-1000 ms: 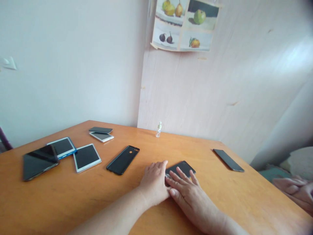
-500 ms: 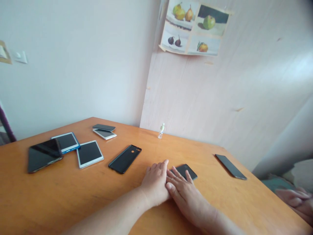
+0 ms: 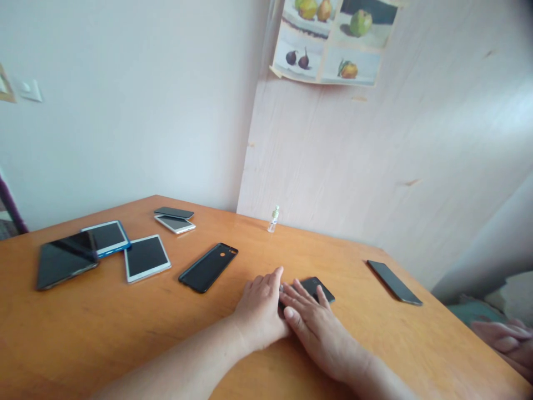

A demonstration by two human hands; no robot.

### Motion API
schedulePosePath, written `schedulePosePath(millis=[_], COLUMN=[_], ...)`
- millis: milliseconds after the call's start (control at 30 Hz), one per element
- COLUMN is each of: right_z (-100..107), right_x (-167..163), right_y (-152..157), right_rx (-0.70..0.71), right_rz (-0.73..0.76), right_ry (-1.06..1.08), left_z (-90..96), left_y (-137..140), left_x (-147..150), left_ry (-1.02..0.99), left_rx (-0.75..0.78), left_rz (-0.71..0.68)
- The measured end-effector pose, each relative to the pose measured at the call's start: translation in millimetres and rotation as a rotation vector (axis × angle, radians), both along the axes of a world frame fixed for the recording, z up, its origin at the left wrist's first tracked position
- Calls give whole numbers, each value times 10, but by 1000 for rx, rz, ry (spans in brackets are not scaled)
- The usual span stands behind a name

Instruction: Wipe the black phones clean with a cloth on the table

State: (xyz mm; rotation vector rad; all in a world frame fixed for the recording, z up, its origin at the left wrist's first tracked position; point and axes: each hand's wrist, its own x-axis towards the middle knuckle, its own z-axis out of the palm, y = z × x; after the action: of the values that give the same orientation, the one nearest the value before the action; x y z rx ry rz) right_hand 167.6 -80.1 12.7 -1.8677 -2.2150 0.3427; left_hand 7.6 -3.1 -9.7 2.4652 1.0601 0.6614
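Observation:
A black phone [image 3: 317,289] lies on the wooden table [image 3: 350,355], partly covered by my hands. My right hand [image 3: 310,319] rests palm down over it, fingers stretched out and slightly spread. Against the phone's left end, my left hand [image 3: 260,303] holds it, fingers close together and bent; its thumb is hidden by the right hand. A tiny whitish spot shows between the hands, too small to make out. Left of my hands lies an empty black phone case [image 3: 209,268], its inside facing up.
On the left are a black tablet [image 3: 66,260], a blue-edged tablet [image 3: 109,238] and a white tablet [image 3: 146,257]. Behind lie a dark phone [image 3: 174,212] and a white phone [image 3: 175,224]. A small clear bottle [image 3: 273,219] stands at the back. Another dark phone [image 3: 393,281] lies right.
The camera view has shifted slightly. My right hand has slid a little toward the left over the phone, and more of the phone shows between the hands. The other things lie as before.

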Motion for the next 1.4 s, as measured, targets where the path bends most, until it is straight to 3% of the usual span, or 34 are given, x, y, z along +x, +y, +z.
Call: schedulePosePath(millis=[67,100,233,300,367,500,567,633,733,800,867,1000,1067,1133,1300,1400], right_z=[23,11,-123,-155,-118,83,142,126,10,-49,-45,97,151,149,-12,-20], right_x=[-35,13,406,495,407,-16,-105,-29,251,376,358,53,-26,34,454,440], right_y=[-14,12,193,215,153,-71,-111,-69,61,101,62,-152,-208,-178,46,32], right_rx=[-5,-3,-1,0,6,-34,-61,-59,-27,-16,-16,-54,-87,-103,-76,-61], right_rz=[55,13,-361,-451,-386,7,98,16,-284,-406,-379,-39,61,13,-389,-375], right_ry=[5,-8,-77,-102,-108,5,39,0,-125,-186,-197,-76,-24,-37,-211,-233], left_z=[16,27,69,73,67,61,68,76,83,85,87,83,80,82,101,101], left_y=[-2,-5,-18,-21,-19,-11,-10,-13,-20,-23,-23,-16,-14,-14,-20,-18], left_x=[-5,-6,-4,-2,-4,-13,-16,-14,-6,-3,-3,-11,-14,-16,-21,-19], left_ry=[2,8,37,40,32,26,34,29,15,19,25,29,25,14,25,17], left_rx=[-2,-9,-36,-37,-24,-2,-11,-13,-12,-20,-25,-15,-9,-3,-26,-18], left_rz=[5,9,17,10,6,1,3,9,8,2,1,10,14,13,1,3])
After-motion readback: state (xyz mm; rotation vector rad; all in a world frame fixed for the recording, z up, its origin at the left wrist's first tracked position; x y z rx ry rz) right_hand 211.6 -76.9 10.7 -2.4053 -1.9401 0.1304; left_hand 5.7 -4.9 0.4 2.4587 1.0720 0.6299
